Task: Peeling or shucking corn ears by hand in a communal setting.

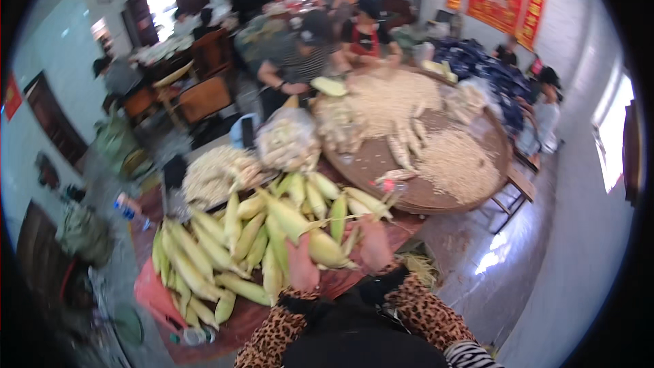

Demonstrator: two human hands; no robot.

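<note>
My left hand [302,264], in a pinkish glove, is closed at the lower end of a pale green ear of corn [285,217] still in its husk. My right hand [375,245], gloved alike, is beside it to the right, its fingers blurred but seemingly closed. A thin pale husk strip [338,219] runs from the ear across to its fingertips; what else it grips cannot be made out. Between my hands lies another husked ear [329,249]. A heap of unpeeled corn ears [194,259] spreads to the left of my left hand.
Beyond the corn stand a tray of pale corn pieces [218,174], a clear plastic bag [287,140] and a wide round tray [354,163] with kernels [456,163]. A red plastic bag [160,294] hangs at the left edge. Several people sit farther back. A wooden stool [521,184] stands right.
</note>
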